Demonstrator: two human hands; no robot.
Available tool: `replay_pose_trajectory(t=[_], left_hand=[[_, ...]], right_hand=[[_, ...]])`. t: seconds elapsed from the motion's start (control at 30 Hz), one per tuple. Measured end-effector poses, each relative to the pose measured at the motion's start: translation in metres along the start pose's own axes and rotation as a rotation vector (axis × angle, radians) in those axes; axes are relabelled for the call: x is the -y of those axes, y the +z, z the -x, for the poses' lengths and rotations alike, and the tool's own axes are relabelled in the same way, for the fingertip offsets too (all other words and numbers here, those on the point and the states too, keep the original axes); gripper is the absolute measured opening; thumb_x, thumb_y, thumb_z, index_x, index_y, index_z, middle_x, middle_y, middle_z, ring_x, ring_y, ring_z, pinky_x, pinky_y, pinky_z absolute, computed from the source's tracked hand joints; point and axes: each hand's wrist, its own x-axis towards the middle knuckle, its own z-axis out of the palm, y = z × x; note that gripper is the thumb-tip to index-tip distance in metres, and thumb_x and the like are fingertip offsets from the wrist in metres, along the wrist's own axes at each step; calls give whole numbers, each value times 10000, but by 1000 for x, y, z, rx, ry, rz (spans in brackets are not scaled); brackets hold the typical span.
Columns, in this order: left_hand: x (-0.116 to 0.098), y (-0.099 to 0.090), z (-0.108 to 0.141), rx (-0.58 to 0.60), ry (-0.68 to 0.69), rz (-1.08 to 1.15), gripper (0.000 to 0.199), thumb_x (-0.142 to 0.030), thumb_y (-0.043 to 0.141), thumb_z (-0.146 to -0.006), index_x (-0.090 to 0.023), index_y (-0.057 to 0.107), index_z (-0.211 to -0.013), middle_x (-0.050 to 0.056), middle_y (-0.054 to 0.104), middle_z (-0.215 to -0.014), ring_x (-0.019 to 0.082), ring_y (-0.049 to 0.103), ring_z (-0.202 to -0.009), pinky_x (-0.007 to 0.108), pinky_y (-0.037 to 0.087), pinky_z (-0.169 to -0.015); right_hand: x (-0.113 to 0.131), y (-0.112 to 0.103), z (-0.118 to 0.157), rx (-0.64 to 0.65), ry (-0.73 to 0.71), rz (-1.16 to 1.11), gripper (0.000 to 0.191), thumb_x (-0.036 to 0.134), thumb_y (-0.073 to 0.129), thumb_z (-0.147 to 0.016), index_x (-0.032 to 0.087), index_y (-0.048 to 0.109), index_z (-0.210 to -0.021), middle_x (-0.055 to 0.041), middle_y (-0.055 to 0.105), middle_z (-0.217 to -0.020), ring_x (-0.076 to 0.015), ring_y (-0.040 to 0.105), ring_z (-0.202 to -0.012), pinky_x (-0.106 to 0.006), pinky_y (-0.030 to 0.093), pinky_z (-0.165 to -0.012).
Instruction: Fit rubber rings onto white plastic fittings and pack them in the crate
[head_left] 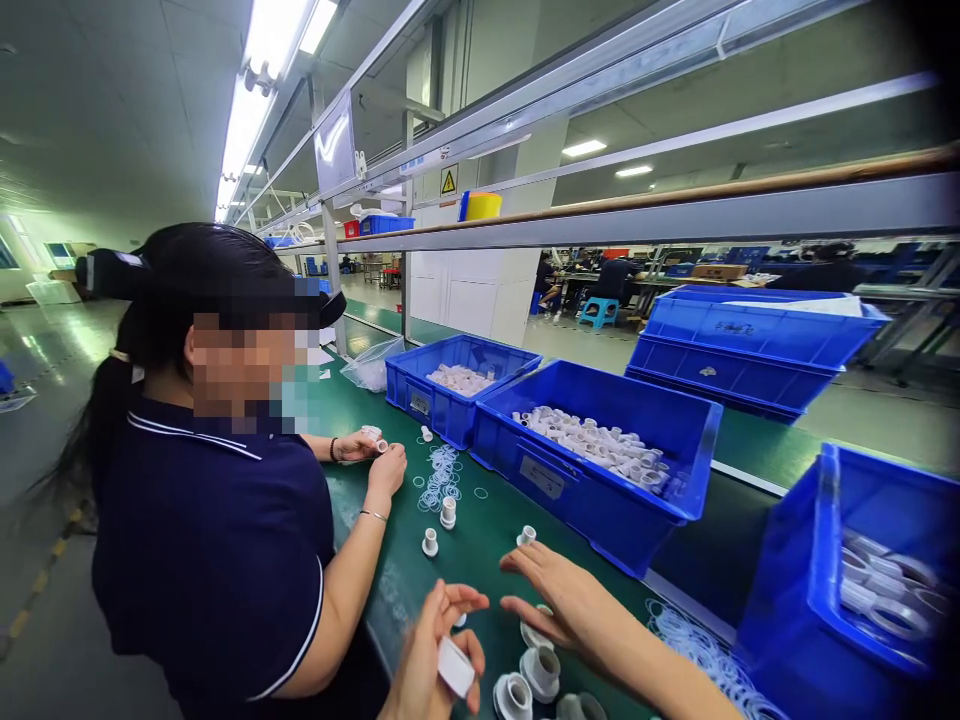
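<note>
My left hand (429,650) is at the bottom middle, fingers curled around a white plastic part (456,667) with a flat, smooth face. To its right, my right hand (577,605) reaches over the green bench with thumb and fingers apart, holding nothing. Just beyond its fingertips stands a white flanged fitting (528,535). Below the right hand several more flanged fittings (540,670) stand upright, one partly hidden by the thumb. Two small white fittings, one of them a stepped sleeve (448,512), stand farther up the bench.
A co-worker (225,540) at my left handles a white piece. Thin clear rings (440,478) lie before them; another ring pile (697,650) is at my right. Blue bins (559,485) of white parts line the bench's back, with another blue bin (795,590) at right.
</note>
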Motion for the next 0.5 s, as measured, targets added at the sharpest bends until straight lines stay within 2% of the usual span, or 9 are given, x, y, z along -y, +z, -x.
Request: replay_pose_trajectory(t=[0.07,0.13,0.2,0.23,0.3,0.37,0.43,0.5], left_hand=[[2,11,-1,-3,8,25,614,-696,650,-682,-157,647,-978,55,612,-998,81,502,-537,178,362,-351],[4,17,-2,-32,35,38,591,-671,672,-687,-142,657,-949,58,634,-912,111,570,-668,178,465,-526],[6,15,-3,-57,65,39,591,-665,684,-682,-130,660,-932,82,649,-906,162,603,-841,214,493,-720],[8,12,-3,-69,70,40,614,-678,685,-670,-133,659,-951,94,650,-940,183,599,-892,236,490,-749],[11,2,-3,-115,70,39,701,-728,696,-604,-153,652,-1003,102,630,-1038,192,588,-863,267,487,-695],[17,-12,-3,-166,66,16,770,-771,708,-524,-170,649,-1001,104,590,-1135,179,576,-792,283,480,-638],[26,-26,0,-168,42,-28,790,-808,690,-492,-169,653,-955,109,560,-1178,167,573,-746,298,484,-623],[36,-39,3,-146,-3,-63,788,-832,654,-511,-165,660,-931,111,563,-1161,166,583,-735,301,488,-619]], right_hand=[[26,-8,14,-37,-91,-184,213,356,489,-953,217,585,-1083,-75,631,-1065,-210,588,-979,-349,494,-848],[49,-11,21,-4,-192,-287,139,330,529,-929,242,617,-992,-49,638,-1051,-208,575,-1017,-350,480,-894],[60,-12,20,48,-282,-315,97,288,564,-900,241,642,-933,-45,640,-1092,-220,543,-1128,-360,442,-985],[60,-12,15,63,-311,-325,98,273,559,-903,239,647,-929,-42,635,-1122,-213,536,-1156,-344,433,-1004],[49,-11,-2,29,-289,-285,119,278,524,-930,238,636,-944,-28,628,-1136,-169,569,-1107,-274,462,-954],[31,-10,-31,-83,-165,-156,151,279,468,-965,223,608,-964,-37,623,-1120,-146,595,-1011,-250,484,-885],[11,-5,-65,-167,-35,-35,156,254,451,-969,185,589,-996,-87,614,-1112,-187,583,-1006,-316,480,-886],[-3,4,-97,-154,18,37,130,229,493,-948,168,599,-992,-102,619,-1087,-212,576,-1017,-346,485,-867]])
